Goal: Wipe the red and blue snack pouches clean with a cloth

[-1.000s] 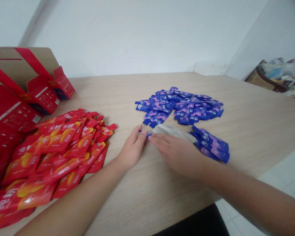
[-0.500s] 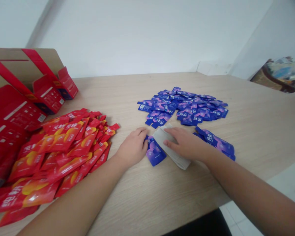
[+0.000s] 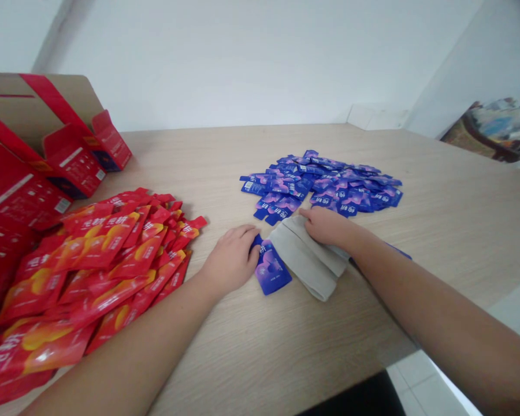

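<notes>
My left hand rests on the table with its fingers curled, gripping the top left edge of a purple-blue sachet that lies flat. Just right of that sachet, a folded light grey cloth is pinched along its far side by my right hand. The cloth's folds are loosened and fanned toward the right. Beyond both hands spreads a heap of purple-blue sachets. Under my right forearm, the edge of another purple sachet peeks out, mostly hidden.
A large pile of red and orange sachets covers the left of the wooden table. Red boxes stand behind it. A white wall borders the table's back, and a white box-like block sits at the far right corner.
My right hand has moved a little away and to the right, pulling the cloth's folds apart so it spreads wider. My left hand stays at the sachet. The view has shifted slightly.
</notes>
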### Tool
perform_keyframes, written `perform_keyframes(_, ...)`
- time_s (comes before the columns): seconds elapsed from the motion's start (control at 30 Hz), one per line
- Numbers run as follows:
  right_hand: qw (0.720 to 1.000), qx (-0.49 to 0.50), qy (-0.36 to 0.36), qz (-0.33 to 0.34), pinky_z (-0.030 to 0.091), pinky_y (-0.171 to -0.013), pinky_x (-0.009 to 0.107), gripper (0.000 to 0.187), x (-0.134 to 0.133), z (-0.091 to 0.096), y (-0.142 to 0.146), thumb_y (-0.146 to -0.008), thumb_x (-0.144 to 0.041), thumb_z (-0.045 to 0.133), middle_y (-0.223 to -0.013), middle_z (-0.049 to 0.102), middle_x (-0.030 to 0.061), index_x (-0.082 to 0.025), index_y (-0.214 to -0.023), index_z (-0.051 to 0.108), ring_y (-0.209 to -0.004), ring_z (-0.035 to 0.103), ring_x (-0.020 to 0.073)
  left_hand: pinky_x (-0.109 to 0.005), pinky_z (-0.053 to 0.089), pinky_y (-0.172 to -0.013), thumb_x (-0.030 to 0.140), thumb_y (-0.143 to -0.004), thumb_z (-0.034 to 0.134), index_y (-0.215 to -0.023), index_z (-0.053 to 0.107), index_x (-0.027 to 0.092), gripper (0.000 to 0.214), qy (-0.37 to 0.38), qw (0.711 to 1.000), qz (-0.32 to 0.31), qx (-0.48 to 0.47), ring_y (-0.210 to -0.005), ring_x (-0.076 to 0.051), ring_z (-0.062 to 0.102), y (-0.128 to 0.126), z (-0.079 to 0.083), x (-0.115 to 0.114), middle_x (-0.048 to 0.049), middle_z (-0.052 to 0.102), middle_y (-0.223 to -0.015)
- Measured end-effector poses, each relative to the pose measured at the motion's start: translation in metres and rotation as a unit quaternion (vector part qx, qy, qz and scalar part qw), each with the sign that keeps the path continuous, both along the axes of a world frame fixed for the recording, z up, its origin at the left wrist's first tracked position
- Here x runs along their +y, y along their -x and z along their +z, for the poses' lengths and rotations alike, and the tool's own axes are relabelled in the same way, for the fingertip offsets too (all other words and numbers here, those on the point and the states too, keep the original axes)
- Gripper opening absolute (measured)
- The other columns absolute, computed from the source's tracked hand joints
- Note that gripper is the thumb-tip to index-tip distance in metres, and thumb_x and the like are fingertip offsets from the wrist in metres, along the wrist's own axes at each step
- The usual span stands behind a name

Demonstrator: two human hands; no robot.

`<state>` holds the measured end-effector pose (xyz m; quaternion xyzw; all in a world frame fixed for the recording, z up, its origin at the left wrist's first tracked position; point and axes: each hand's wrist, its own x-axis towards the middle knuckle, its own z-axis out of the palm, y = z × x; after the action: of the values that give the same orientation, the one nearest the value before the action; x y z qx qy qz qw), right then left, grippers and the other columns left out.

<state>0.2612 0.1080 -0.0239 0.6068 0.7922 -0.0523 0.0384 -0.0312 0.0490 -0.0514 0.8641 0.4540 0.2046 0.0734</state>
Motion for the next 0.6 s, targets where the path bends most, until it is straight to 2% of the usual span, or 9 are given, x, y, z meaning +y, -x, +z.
perform_keyframes(0.13,1.000,0.005,0.000,0.010,0.052,-0.106,0.040,0.050,-0.0069,-0.0016,-0.0030,-0.102,-0.021,0.044,-0.133,0.076,0.0225,-0.011,-0.147,0.064,-0.122,0.072,0.0315,-0.050,0.047,-0.122,0.031,-0.107,0.051,-0.141,0.065,0.015,0.040,-0.001,1.000,0.001,0.002,-0.136,-0.032,0.062,-0.0002,-0.0004,0.0002,-0.0160,0.067,-0.146)
perform_keyframes(0.27,1.000,0.014,-0.010,-0.008,0.052,-0.108,0.041,0.051,-0.0060,-0.0049,-0.0025,-0.103,-0.022,0.044,-0.140,0.073,0.0221,-0.011,-0.148,0.062,-0.128,0.069,0.0312,-0.050,0.047,-0.121,0.031,-0.108,0.050,-0.141,0.065,0.015,0.040,-0.002,1.000,0.000,0.006,-0.137,-0.031,0.062,0.0002,-0.0009,0.0000,-0.0161,0.066,-0.147)
perform_keyframes(0.43,0.999,0.024,-0.016,-0.031,0.053,-0.103,0.042,0.051,-0.0010,-0.0028,-0.0002,-0.102,-0.022,0.042,-0.136,0.075,0.0215,-0.013,-0.150,0.056,-0.121,0.073,0.0328,-0.050,0.047,-0.121,0.031,-0.108,0.051,-0.141,0.065,0.015,0.039,-0.004,1.000,0.000,0.008,-0.136,-0.031,0.062,0.0007,-0.0022,0.0000,-0.0155,0.066,-0.146)
perform_keyframes(0.6,0.999,0.025,-0.016,-0.035,0.054,-0.098,0.043,0.046,-0.0024,-0.0006,0.0014,-0.102,-0.022,0.041,-0.130,0.077,0.0207,-0.015,-0.144,0.057,-0.115,0.075,0.0339,-0.049,0.046,-0.122,0.030,-0.108,0.052,-0.141,0.065,0.013,0.040,-0.005,1.000,-0.001,0.008,-0.137,-0.032,0.062,0.0011,-0.0022,0.0012,-0.0162,0.066,-0.147)
